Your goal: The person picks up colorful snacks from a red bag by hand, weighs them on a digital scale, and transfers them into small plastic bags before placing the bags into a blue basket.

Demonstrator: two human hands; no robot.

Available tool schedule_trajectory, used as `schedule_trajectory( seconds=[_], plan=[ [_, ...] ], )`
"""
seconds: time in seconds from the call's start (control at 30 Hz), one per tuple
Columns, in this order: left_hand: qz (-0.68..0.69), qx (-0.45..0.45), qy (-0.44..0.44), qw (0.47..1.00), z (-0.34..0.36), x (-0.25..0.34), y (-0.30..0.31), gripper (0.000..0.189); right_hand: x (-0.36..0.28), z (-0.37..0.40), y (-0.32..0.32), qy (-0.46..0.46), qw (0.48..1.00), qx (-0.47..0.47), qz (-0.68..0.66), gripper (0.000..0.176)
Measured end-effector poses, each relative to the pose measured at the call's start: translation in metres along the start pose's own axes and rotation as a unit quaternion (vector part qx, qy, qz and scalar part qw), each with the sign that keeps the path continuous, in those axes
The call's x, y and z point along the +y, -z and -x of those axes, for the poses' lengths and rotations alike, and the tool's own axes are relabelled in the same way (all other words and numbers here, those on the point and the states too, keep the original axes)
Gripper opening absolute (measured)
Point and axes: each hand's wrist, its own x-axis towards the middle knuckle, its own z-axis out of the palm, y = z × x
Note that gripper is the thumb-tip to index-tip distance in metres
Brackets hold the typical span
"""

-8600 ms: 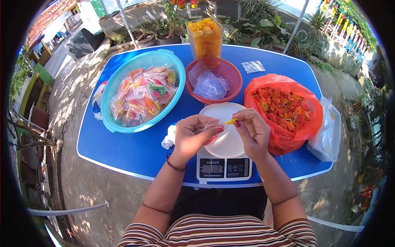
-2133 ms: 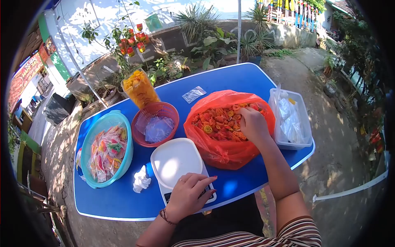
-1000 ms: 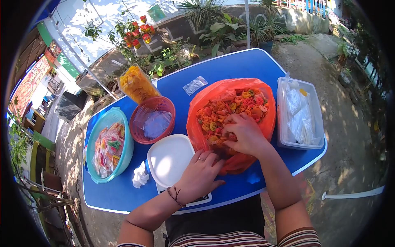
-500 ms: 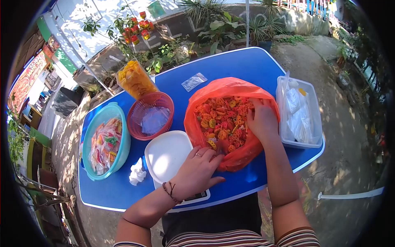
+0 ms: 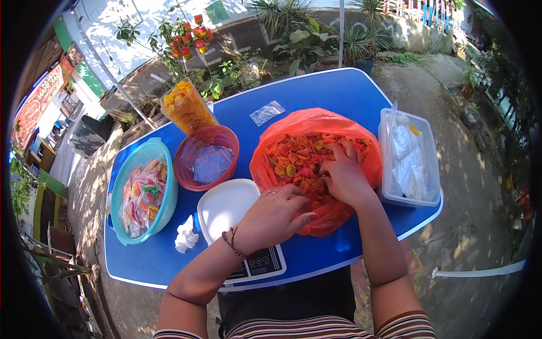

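A large red plastic bag (image 5: pixel 312 117) stands with its mouth spread, full of orange, red and yellow lattice-shaped crackers (image 5: pixel 289 158). Inside the mouth, my right hand (image 5: pixel 345 176) curls its fingers down onto crackers at the middle of the heap; its fingertips are partly hidden. My left hand (image 5: pixel 275 214) lies over the bag's near left rim, fingers bent inward. A thin see-through film, apparently a small clear plastic bag, is at its fingertips, hard to make out. Below that wrist is a kitchen scale (image 5: pixel 265 263) with a white tray (image 5: pixel 224 209) beside my hand.
On the blue table (image 5: pixel 307 90) are a teal basin (image 5: pixel 172 195) of filled packets, a red basket (image 5: pixel 234 148) with clear bags, crumpled white paper (image 5: pixel 186 234) and a flat clear packet (image 5: pixel 267 113). A yellow-filled container (image 5: pixel 187 107) stands behind; a plastic tub (image 5: pixel 432 169) of bags sits right.
My right hand has moved left from the bag's right side to the middle of the crackers, closer to my left hand. The left hand has shifted slightly, exposing more of the scale.
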Motion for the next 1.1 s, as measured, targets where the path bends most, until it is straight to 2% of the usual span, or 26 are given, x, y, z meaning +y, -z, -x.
schedule_trajectory(
  seconds=[0.1, 0.17, 0.2, 0.27, 0.3, 0.37, 0.47, 0.5, 0.57, 0.63, 0.67, 0.77, 0.87, 0.93, 1.1],
  plan=[
    [-0.013, 0.05, 0.021, 0.998, -0.015, -0.014, -0.002, 0.032, 0.001, -0.003, -0.002, 0.029, 0.998, 0.062, 0.0, 0.011],
    [0.045, 0.117, 0.018, 0.992, -0.024, -0.015, 0.002, 0.033, 0.002, -0.007, 0.001, 0.054, 0.99, 0.127, -0.035, 0.011],
    [0.074, 0.15, 0.016, 0.986, -0.028, -0.015, 0.002, 0.035, 0.002, -0.008, 0.004, 0.062, 0.984, 0.121, -0.111, 0.012],
    [0.159, 0.161, 0.045, 0.973, -0.034, -0.016, 0.001, 0.034, -0.004, -0.007, 0.009, 0.075, 0.955, 0.107, -0.265, 0.013],
    [0.201, 0.166, 0.06, 0.963, -0.036, -0.017, -0.001, 0.034, -0.006, -0.007, 0.009, 0.11, 0.95, 0.109, -0.27, 0.014],
    [0.171, 0.147, 0.083, 0.971, -0.034, -0.023, 0.002, 0.03, -0.009, -0.006, 0.007, 0.181, 0.936, 0.111, -0.281, 0.015],
    [0.163, 0.12, 0.112, 0.973, -0.03, -0.024, 0.006, 0.023, -0.012, -0.005, 0.006, 0.145, 0.93, 0.095, -0.324, 0.017],
    [0.168, 0.111, 0.121, 0.972, -0.028, -0.023, 0.007, 0.021, -0.01, -0.005, 0.005, 0.136, 0.939, 0.102, -0.3, 0.019],
    [0.087, 0.105, 0.102, 0.985, -0.026, -0.027, 0.004, 0.023, -0.004, -0.008, 0.003, 0.119, 0.954, 0.113, -0.25, 0.026],
    [0.056, 0.108, 0.095, 0.988, -0.025, -0.026, 0.003, 0.025, -0.003, -0.008, -0.001, -0.016, 0.988, 0.151, -0.024, 0.037],
    [0.066, 0.114, 0.099, 0.986, -0.024, -0.023, 0.002, 0.025, -0.002, -0.008, -0.003, -0.083, 0.978, 0.167, 0.09, 0.043],
    [0.057, 0.109, 0.092, 0.988, -0.019, -0.018, 0.006, 0.023, 0.015, -0.008, -0.021, -0.133, 0.975, 0.126, 0.125, 0.057],
    [0.045, 0.101, 0.085, 0.99, -0.019, -0.016, 0.009, 0.021, 0.0, -0.008, -0.017, -0.08, 0.993, 0.065, 0.059, 0.056],
    [0.048, 0.109, 0.085, 0.989, -0.021, -0.017, 0.011, 0.022, -0.005, -0.008, -0.03, -0.008, 0.997, 0.079, -0.004, 0.055],
    [0.073, 0.145, 0.091, 0.982, -0.033, -0.026, 0.015, 0.023, -0.034, -0.002, -0.033, 0.161, 0.967, 0.063, -0.188, 0.043]
  ],
)
